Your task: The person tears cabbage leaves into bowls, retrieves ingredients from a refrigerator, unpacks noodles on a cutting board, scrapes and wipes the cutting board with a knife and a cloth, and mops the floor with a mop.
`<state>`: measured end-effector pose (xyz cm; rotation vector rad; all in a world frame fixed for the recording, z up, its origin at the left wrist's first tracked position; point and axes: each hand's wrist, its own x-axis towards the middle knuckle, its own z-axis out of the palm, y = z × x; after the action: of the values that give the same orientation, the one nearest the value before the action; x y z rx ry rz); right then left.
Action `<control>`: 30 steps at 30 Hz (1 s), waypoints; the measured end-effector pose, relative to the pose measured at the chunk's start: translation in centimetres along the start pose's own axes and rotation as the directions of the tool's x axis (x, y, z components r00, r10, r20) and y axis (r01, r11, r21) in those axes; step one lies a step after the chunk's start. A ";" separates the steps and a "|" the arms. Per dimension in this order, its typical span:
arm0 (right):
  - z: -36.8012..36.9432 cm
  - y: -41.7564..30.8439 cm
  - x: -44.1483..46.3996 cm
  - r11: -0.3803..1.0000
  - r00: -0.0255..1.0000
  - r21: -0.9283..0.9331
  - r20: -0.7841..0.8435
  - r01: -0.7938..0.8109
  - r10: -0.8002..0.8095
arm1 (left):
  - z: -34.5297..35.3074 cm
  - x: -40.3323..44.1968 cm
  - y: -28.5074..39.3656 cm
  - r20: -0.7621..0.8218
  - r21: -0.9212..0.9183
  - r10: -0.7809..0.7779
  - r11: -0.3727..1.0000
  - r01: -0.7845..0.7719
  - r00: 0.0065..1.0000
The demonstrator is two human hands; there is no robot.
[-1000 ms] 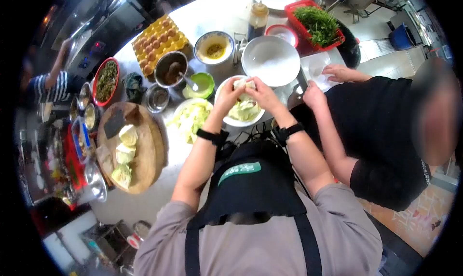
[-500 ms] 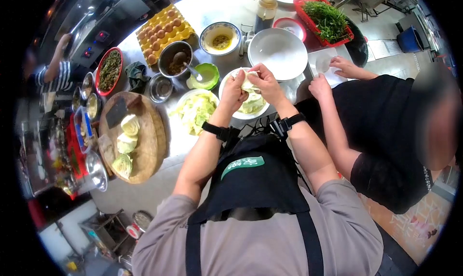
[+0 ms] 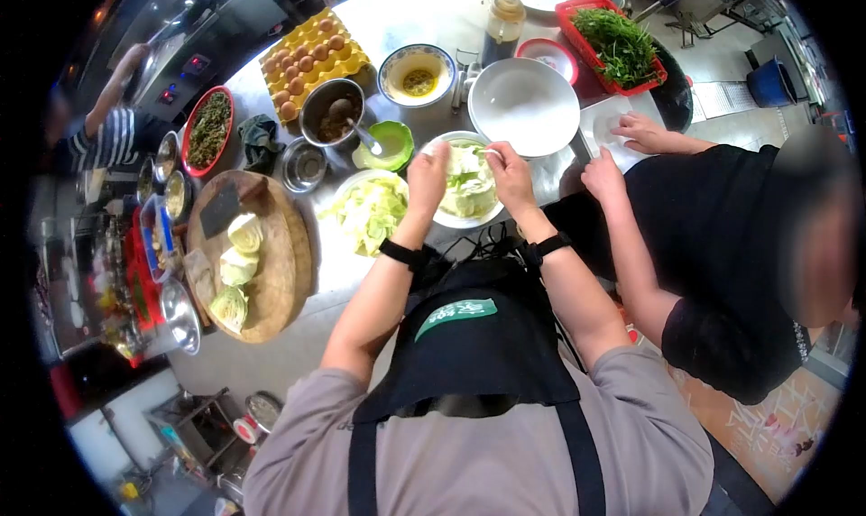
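My left hand [image 3: 428, 179] is closed at the left rim of a white bowl [image 3: 492, 215] that holds pieces of pale green cabbage [image 3: 469, 188]. Whatever its fingers pinch is too small to make out. Over the bowl's right side is my right hand [image 3: 511, 179], its fingers pressed together on a small pale piece of cabbage. Just left of my left hand lies a heap of torn cabbage leaves [image 3: 372, 211] in another bowl. Three cabbage chunks [image 3: 238, 268] rest on the round wooden board [image 3: 281, 272].
Behind my hands stand a green bowl [image 3: 391, 146], a metal pot with a ladle [image 3: 330, 112], a patterned bowl [image 3: 417, 75] and a large white bowl [image 3: 523, 107]. An egg tray [image 3: 311, 63] and a red basket of greens [image 3: 616, 49] are farther back. A co-worker's hands [image 3: 622, 155] are at right.
My hands have moved apart over the bowl. The cabbage piece that was between them has come apart, and more cabbage in the bowl shows.
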<state>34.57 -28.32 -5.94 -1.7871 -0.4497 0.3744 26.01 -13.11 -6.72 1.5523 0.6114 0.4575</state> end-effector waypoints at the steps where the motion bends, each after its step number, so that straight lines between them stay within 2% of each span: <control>1: 0.4 1.5 0.4 1.000 1.000 0.000 -0.002 0.003 -0.003 | 0.6 0.3 -1.1 0.160 0.503 0.416 0.746 -0.436 0.895; 2: 1.0 3.0 0.2 0.956 0.983 -0.231 0.030 0.183 -0.181 | 0.7 0.3 -2.2 0.245 0.624 0.292 0.682 -0.381 0.924; 3: 1.2 3.2 0.0 0.828 0.936 -0.442 0.102 0.346 -0.336 | 0.7 -0.1 -2.5 0.249 0.621 0.286 0.686 -0.379 0.925; 4: 1.0 3.4 -0.1 0.847 0.955 -0.441 0.132 0.298 -0.267 | 0.8 -0.3 -2.7 0.165 0.649 0.354 0.664 -0.371 0.921; 5: 0.8 3.6 -0.1 0.844 0.956 -0.448 0.127 0.294 -0.266 | 0.9 -0.2 -3.0 0.080 0.675 0.422 0.644 -0.361 0.903; 7: 0.3 2.4 -1.2 0.789 0.915 -0.491 0.043 0.370 -0.402 | 0.6 -0.6 -2.3 0.084 0.661 0.340 0.685 -0.307 0.937; 8: -0.1 1.7 -1.6 0.797 0.940 -0.508 0.094 0.327 -0.327 | 0.6 -0.7 -2.2 0.110 0.689 0.368 0.642 -0.338 0.923; 9: -0.2 1.9 -1.7 0.789 0.939 -0.520 0.087 0.328 -0.333 | 0.7 -0.8 -2.1 0.136 0.714 0.399 0.595 -0.369 0.907; 10: 0.0 2.6 -1.7 0.792 0.942 -0.519 0.093 0.323 -0.323 | 0.7 -0.8 -2.5 0.193 0.698 0.309 0.624 -0.351 0.931; 11: 0.4 3.3 -1.9 0.799 0.947 -0.514 0.101 0.311 -0.304 | 1.0 -1.0 -3.0 0.197 0.691 0.314 0.627 -0.359 0.929; 12: 0.6 4.1 -2.1 0.833 0.971 -0.501 0.154 0.236 -0.183 | 1.3 -1.4 -3.7 0.241 0.735 0.274 0.574 -0.359 0.931; 13: 1.2 4.1 -2.7 0.834 0.973 -0.504 0.152 0.226 -0.171 | 1.6 -2.1 -3.9 0.281 0.777 0.223 0.519 -0.357 0.934; 14: 1.9 4.2 -3.3 0.851 0.973 -0.475 0.150 0.225 -0.173 | 1.5 -2.9 -4.1 0.312 0.755 0.131 0.567 -0.330 0.941; 15: 2.4 4.3 -3.4 0.867 0.971 -0.441 0.150 0.232 -0.184 | 1.6 -3.4 -5.0 0.309 0.758 0.125 0.566 -0.323 0.943; 17: 3.2 4.6 -2.9 0.881 0.974 -0.426 0.175 0.206 -0.143 | 1.5 -4.5 -7.2 0.322 0.777 0.222 0.493 -0.391 0.920; 18: 3.6 5.1 -3.0 0.891 0.975 -0.418 0.198 0.175 -0.099 | 1.5 -4.8 -6.6 0.342 0.811 0.176 0.441 -0.385 0.923; 21: 3.8 5.6 -1.4 0.902 0.950 -0.415 0.313 0.119 0.018 | 0.8 -4.0 -5.5 0.370 0.790 0.100 0.489 -0.369 0.924; 23: 2.0 3.3 -1.1 0.884 0.941 -0.454 0.335 0.109 0.055 | -0.3 -3.5 -4.4 0.353 0.778 0.126 0.511 -0.366 0.927; 25: 0.3 1.9 -1.1 0.869 0.949 -0.457 0.313 0.187 -0.040 | -1.2 -3.5 -2.1 0.371 0.696 0.186 0.593 -0.405 0.910; 26: -0.2 1.0 -1.3 0.878 0.949 -0.450 0.316 0.161 -0.011 | -1.4 -3.6 -1.7 0.368 0.698 0.191 0.590 -0.406 0.910; 27: -0.4 1.7 -1.6 0.871 0.948 -0.463 0.317 0.167 -0.014 | -1.5 -3.6 -1.6 0.376 0.695 0.174 0.597 -0.401 0.910; 29: 0.4 2.8 -1.9 0.899 0.949 -0.435 0.300 0.046 0.096 | -1.2 -3.2 -2.6 0.379 0.729 0.015 0.610 -0.309 0.925; 30: 1.3 3.5 -2.0 0.899 0.942 -0.434 0.323 0.064 0.089 | -1.0 -2.7 -4.3 0.429 0.734 -0.011 0.587 -0.341 0.903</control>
<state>32.63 -28.99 -9.59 -2.1743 -0.8168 0.6328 22.78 -13.94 -10.75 2.5203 0.3441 -0.0495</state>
